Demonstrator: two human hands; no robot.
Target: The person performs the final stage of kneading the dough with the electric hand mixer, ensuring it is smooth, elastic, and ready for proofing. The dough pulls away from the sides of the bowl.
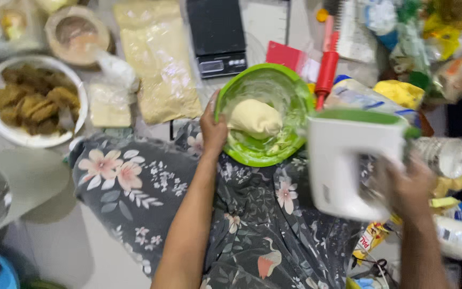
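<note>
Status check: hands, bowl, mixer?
Left hand grips green bowl rim. Right hand holds white hand mixer. Pale dough inside bowl.

Head view, single frame. Lighting: even, fairly bright, diffuse indoor light; no single source visible. Shadows soft; a faint grey one lies on the pale floor (54, 235) beside the floral cloth (135, 182). Mild glare on the inner wall of the green bowl (290, 91) and on the clear plastic bags (159, 59) at top. Sharpness: whole frame slightly soft. Strongest motion blur at right, on the white hand mixer (348, 160) and the right hand (410, 190); their edges smear. Left hand (213, 131) on the bowl rim reads clearer. Clutter at upper right is smeared, colours run together. Left edge and corners out of focus.
</note>
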